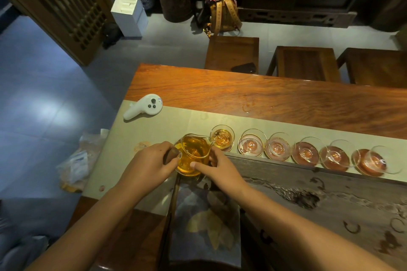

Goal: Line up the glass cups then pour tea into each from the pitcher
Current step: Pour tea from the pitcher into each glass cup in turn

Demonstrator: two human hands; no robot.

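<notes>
A glass pitcher (193,155) of amber tea is tilted to the right, its spout over the leftmost glass cup (222,137). That cup holds amber tea. My left hand (149,165) grips the pitcher's dark handle. My right hand (218,170) rests its fingers against the pitcher's right side and base. Several more glass cups stand in a row to the right on round coasters, among them the second cup (251,145) and the far right cup (374,160); these look empty of tea.
The row stands on a beige runner (176,123) over a long wooden table (264,94). A white controller (144,106) lies on the runner's left end. A dark carved tea tray (308,193) lies in front of the cups. Wooden stools stand beyond the table.
</notes>
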